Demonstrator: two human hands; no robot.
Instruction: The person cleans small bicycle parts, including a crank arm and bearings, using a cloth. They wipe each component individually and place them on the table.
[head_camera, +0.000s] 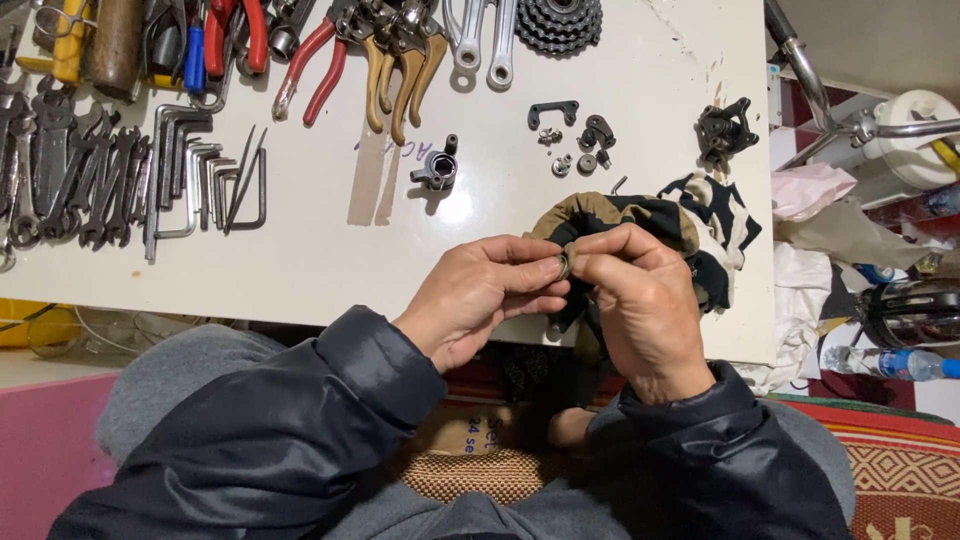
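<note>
Dark jacket sleeves lead to both hands: left hand and right hand, each grip pinched shut on a small metal ring above the white surface's near edge, best wiped with the patterned rag while turning slowly.

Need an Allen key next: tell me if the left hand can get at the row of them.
Probably yes, once freed: the left hand now pinches a small ring, and bare table lies between it and the Allen keys.
</note>
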